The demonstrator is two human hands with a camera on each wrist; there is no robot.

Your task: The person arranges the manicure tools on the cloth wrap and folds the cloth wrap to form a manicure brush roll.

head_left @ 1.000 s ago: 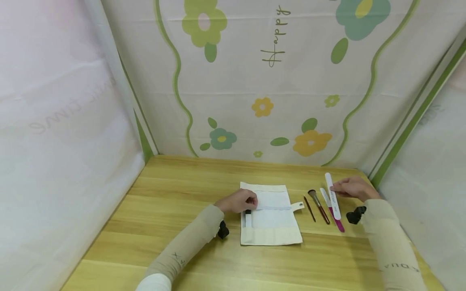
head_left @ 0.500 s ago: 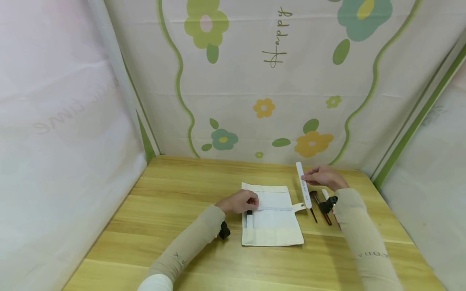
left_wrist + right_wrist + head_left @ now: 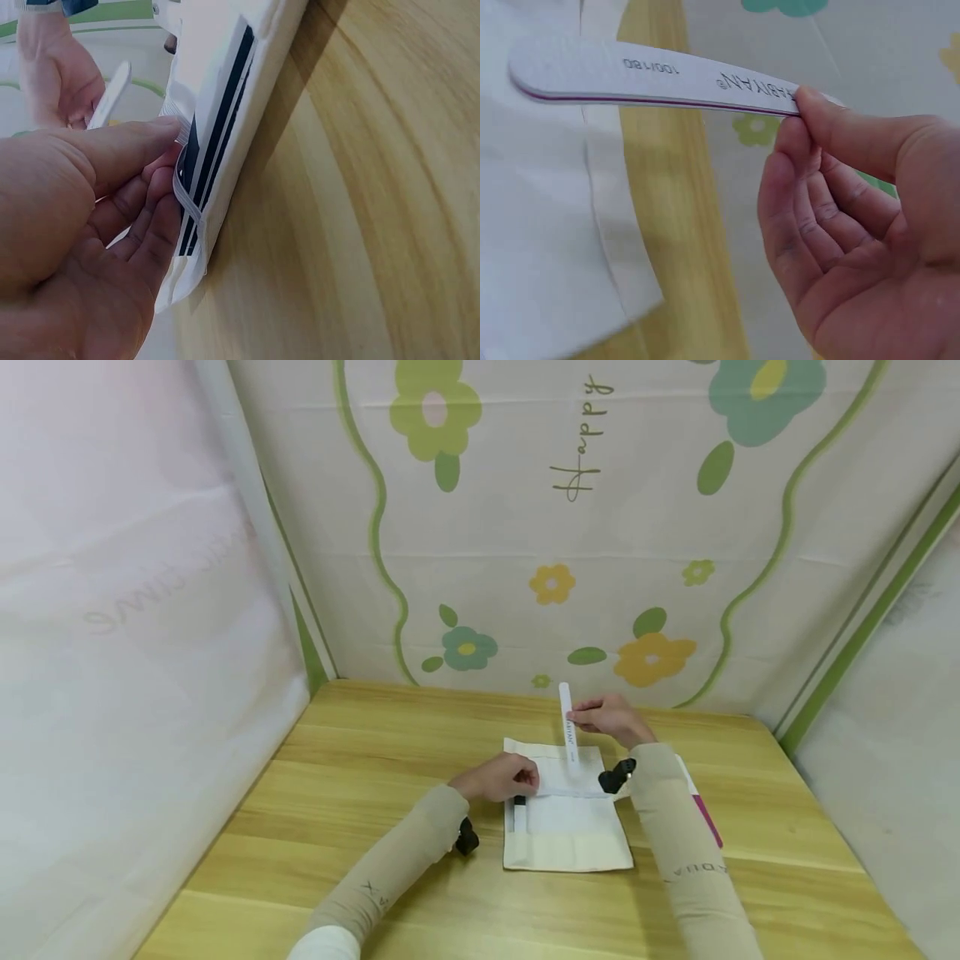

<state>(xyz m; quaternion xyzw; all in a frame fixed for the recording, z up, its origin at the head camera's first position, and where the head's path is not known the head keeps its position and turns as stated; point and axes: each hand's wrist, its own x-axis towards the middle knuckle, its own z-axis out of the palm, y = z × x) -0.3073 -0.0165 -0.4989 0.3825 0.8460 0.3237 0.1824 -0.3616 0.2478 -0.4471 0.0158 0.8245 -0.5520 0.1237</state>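
Note:
An open cream fabric pouch (image 3: 573, 853) lies flat on the table, an elastic band (image 3: 187, 193) running across its middle. At its left side my left hand (image 3: 504, 777) pinches the band between thumb and fingers, lifting it a little. A slim white-and-black item (image 3: 520, 817) sits in the pouch's left end, partly under the band. My right hand (image 3: 615, 720) holds a white nail file (image 3: 630, 79) between thumb and forefinger, above the pouch's far half. The file's lower end points toward the band.
To the right lies a pink-handled tool (image 3: 707, 820) with a white blade, partly behind the right sleeve (image 3: 678, 835). That forearm hides the brush and thin dark stick seen earlier. A printed cloth wall (image 3: 495, 527) closes the table's back edge.
My right hand has carried the nail file leftward from beside the pink-handled tool to over the pouch, turning it more upright. My left hand has stayed at the band.

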